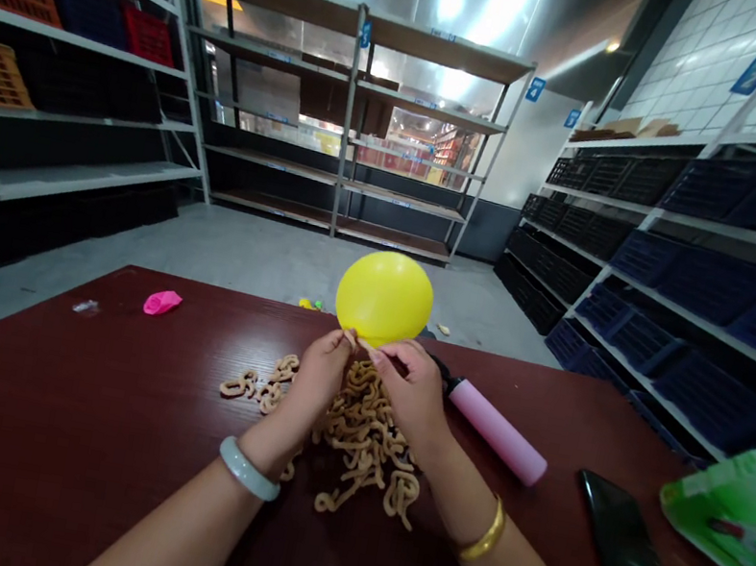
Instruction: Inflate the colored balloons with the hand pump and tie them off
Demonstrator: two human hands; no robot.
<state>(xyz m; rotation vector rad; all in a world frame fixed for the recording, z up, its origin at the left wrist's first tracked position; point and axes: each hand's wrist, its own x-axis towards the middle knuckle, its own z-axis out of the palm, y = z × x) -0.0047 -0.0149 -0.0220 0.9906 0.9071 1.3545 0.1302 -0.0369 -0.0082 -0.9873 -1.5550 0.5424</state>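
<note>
An inflated yellow balloon (385, 296) stands upright above the table, its neck at the bottom between my hands. My left hand (325, 366) pinches the neck from the left. From the right, the fingertips of my right hand (412, 389) close on the same neck. Whether a knot is there is too small to tell. Under and between my hands lies a heap of tan, curly, twisted strands (362, 432). A pink balloon pump (498, 431) with a black end rests just right of my right hand. On the left of the table lies a limp pink balloon (162, 303).
The dark red table (67, 423) also carries a black phone (630, 552), a green bag (739, 513) and a small clear plastic scrap (85, 307). Shelves with crates (688, 269) line both sides; a metal rack (348, 122) stands at the back.
</note>
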